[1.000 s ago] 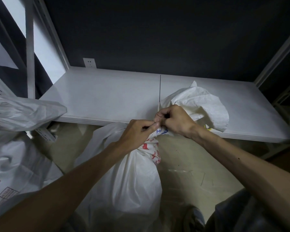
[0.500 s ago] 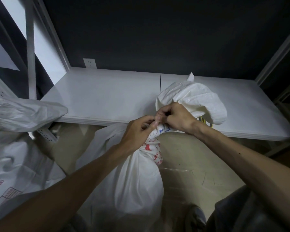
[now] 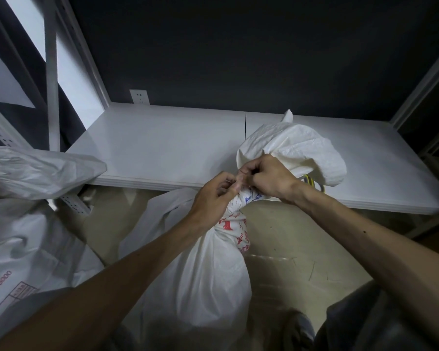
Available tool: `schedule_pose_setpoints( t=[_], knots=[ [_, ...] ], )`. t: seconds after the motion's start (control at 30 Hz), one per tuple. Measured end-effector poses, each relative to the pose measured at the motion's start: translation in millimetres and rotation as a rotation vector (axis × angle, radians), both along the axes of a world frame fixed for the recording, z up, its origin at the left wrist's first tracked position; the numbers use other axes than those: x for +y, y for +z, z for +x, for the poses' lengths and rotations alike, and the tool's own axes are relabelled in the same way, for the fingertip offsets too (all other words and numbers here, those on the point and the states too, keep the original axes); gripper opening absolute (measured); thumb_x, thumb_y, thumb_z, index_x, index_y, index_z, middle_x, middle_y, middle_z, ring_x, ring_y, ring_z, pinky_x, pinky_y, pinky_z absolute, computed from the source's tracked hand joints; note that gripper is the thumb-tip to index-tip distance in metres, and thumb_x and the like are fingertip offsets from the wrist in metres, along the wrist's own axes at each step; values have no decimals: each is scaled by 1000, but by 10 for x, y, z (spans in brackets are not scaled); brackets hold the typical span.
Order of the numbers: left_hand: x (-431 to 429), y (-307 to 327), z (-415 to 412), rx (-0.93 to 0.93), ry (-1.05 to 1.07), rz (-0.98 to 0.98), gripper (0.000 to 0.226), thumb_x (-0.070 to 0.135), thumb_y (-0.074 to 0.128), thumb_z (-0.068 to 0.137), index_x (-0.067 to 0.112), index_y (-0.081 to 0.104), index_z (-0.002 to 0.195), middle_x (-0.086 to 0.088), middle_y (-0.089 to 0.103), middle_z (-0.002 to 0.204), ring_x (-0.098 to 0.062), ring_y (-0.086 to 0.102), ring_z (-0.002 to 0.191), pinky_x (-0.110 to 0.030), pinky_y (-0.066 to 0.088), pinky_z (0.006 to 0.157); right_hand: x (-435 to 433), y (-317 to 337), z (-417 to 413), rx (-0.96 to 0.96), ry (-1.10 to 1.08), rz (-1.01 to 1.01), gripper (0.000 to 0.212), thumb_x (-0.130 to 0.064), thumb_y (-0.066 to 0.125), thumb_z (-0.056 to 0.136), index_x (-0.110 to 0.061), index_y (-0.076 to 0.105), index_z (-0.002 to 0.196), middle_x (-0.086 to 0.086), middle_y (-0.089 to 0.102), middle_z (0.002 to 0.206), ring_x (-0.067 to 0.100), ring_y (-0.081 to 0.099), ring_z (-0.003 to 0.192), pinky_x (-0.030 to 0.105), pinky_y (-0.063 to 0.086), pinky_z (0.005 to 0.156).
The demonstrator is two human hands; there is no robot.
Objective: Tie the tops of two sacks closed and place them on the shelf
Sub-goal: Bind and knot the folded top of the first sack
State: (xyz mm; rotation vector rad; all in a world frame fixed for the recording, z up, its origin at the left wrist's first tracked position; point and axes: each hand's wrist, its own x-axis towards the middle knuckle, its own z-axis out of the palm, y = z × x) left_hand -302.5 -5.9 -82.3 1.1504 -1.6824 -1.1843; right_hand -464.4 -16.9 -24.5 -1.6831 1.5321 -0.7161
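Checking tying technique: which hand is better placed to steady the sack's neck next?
Likely the left hand: it lies against the gathered neck of the white woven sack with red print; the right hand pinches higher, by the loose top.

— What is shifting at the sack (image 3: pixel 200 282)?
— Its loose top (image 3: pixel 297 145) is lifting higher over the shelf (image 3: pixel 162 148) edge and bunching rounder than a second ago.
— And the grips?
— The right grip (image 3: pixel 269 176) is creeping up slightly with the neck. The left grip (image 3: pixel 213 196) is loosening from a tight fist, its fingers spreading while the thumb is pinching beside the right one.
— Anything else?
— A yellow strand (image 3: pixel 314 182) is showing more under the flap.
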Motion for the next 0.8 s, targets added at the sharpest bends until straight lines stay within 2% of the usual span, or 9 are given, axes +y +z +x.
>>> schedule_pose_setpoints(
  t=[0.13,0.23,0.37,0.5,0.63,0.67,0.73,0.8],
  knots=[
    [2,-14,-1,67,33,-2,5,16,68,92,17,73,92,0,73,91,-14,71,90,-26,57,81,8,-21,-16,-20,-8,12,25,-2,63,88,-19,71,72,-18,64,55,-9,57,54,7,42,56],
    [32,-49,-28,108,90,-35,15,7,74,85,18,77,94,-6,74,94,-19,70,90,-36,57,84,13,-40,-17,-23,-13,13,22,-6,65,89,-17,70,71,-19,61,52,-9,54,52,7,41,57],
    [23,-47,-41,127,118,5,13,4,76,82,14,79,89,-7,74,92,-22,70,90,-39,55,86,11,-52,-12,-3,-18,12,28,-5,64,89,-19,67,65,-21,59,48,-7,53,48,9,40,55],
    [27,-40,-39,135,136,24,10,3,76,81,10,79,88,-6,75,90,-19,70,88,-38,54,86,12,-55,-10,-32,-43,15,27,5,57,90,-3,59,64,-20,53,41,-8,50,43,5,36,47],
    [31,-60,-32,127,142,-15,9,2,74,82,9,79,87,-4,74,87,-17,69,86,-37,55,83,10,-75,5,-31,-42,3,22,9,53,89,16,52,69,-17,49,42,-7,48,43,6,36,49],
    [27,-69,-28,124,143,-35,9,1,74,82,8,79,86,-3,74,87,-17,69,85,-37,55,82,9,-65,3,-27,-29,1,24,7,54,90,15,51,68,-17,50,43,-7,48,44,7,37,50],
    [14,-82,-21,115,150,-71,8,0,73,82,5,78,86,-3,74,87,-15,69,83,-36,55,81,12,-24,-7,-30,7,4,31,1,58,93,1,52,63,-21,52,43,-7,49,45,6,36,50],
    [10,-82,-21,117,158,-84,8,-2,72,83,3,78,87,-1,74,87,-10,68,81,-32,56,80,14,5,-32,-42,46,12,26,-4,61,93,-10,58,68,-22,54,45,-7,50,44,7,36,47]
  ],
)
